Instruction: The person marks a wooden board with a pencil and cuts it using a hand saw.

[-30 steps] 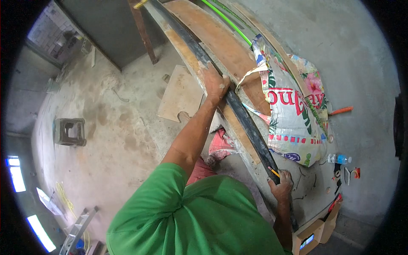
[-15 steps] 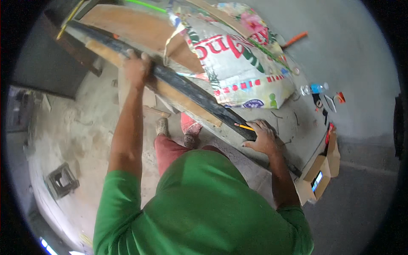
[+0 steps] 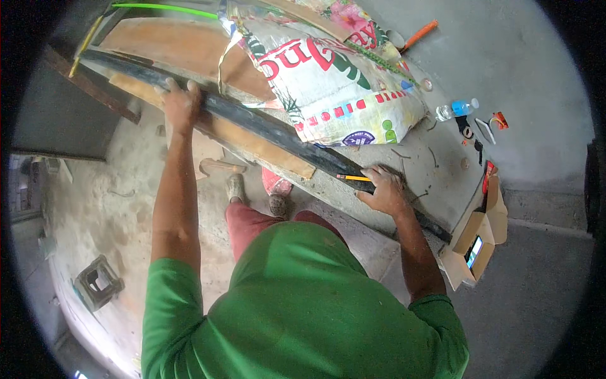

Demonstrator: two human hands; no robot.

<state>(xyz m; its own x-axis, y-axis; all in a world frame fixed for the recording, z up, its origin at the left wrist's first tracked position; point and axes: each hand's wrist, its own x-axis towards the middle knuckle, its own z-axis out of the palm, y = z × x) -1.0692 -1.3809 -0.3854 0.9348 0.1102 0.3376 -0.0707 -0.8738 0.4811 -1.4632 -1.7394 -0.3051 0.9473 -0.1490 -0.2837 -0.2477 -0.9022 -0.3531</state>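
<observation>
Slab [image 3: 449, 180] with long dark bar [image 3: 259, 123] along it; both hands set on the bar, well apart

Grey slab runs diagonally from upper left to lower right. Bar lies lengthwise over it, near the person's side, its lower end close to the box noted below. Brown board [image 3: 183, 50], curved in this view, lies beyond the bar at upper left. White sack [image 3: 344, 88] with coloured print rests past the bar's middle, partly over the board. Tan strip [image 3: 262, 148] shows along the bar's near edge. Open cardboard box [image 3: 449, 265] sits at the slab's right end, lit screen inside. Hollow block [image 3: 117, 283] stands on the floor, lower left.

Left hand [image 3: 181, 106]: laid across the upper part of the bar, fingers pointing over it, touching; underside hidden, so cannot tell whether it grips. Right hand [image 3: 386, 189]: on the lower part, thumb and fingers spread over the bar, pencil held in the same hand.

Clear bottle [image 3: 457, 109] with blue band lies on its side beyond the sack, right. Orange stick [image 3: 421, 35] lies farther up. Yellow pencil [image 3: 353, 177]: eraser end points left over the bar, other end hidden under the right fingers
</observation>
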